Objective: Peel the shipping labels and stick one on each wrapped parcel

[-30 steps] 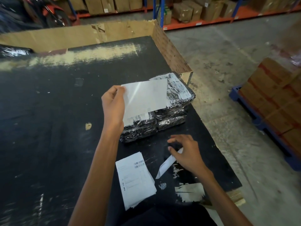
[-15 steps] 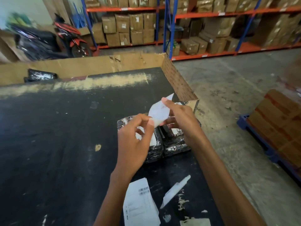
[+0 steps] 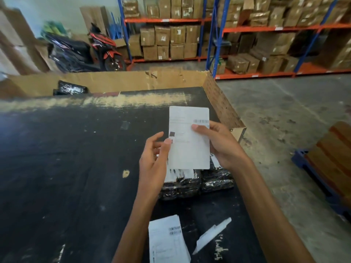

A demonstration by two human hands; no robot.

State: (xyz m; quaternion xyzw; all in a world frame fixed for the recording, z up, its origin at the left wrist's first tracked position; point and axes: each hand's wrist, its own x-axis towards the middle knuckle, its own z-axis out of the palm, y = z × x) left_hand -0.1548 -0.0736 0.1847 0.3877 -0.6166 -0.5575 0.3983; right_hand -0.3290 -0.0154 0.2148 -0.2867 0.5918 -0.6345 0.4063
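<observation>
A white shipping label (image 3: pixel 190 147) with a barcode is held upright in front of me, printed side facing me. My right hand (image 3: pixel 220 145) pinches its right edge with the thumb on the front. At the label's left edge, my left hand (image 3: pixel 154 158) touches it with thumb and fingertips. Below the label lie black, shiny wrapped parcels (image 3: pixel 197 181) stacked on the black table (image 3: pixel 66 168); the left one carries a white label. A stack of more labels (image 3: pixel 167 242) lies near the front edge, with a peeled backing strip (image 3: pixel 212 234) to its right.
A large open cardboard box (image 3: pixel 133 80) stands behind the table, with a black wrapped parcel (image 3: pixel 71 88) inside. Shelving with cartons lines the back wall, a motorbike (image 3: pixel 102 48) is parked at the left, and a blue pallet with boxes (image 3: pixel 326 164) sits on the floor to the right.
The right hand left the backing strip on the table and rose to the label. Both hands turned the label printed side toward me and lifted it above the parcels. The camera tilted upward.
</observation>
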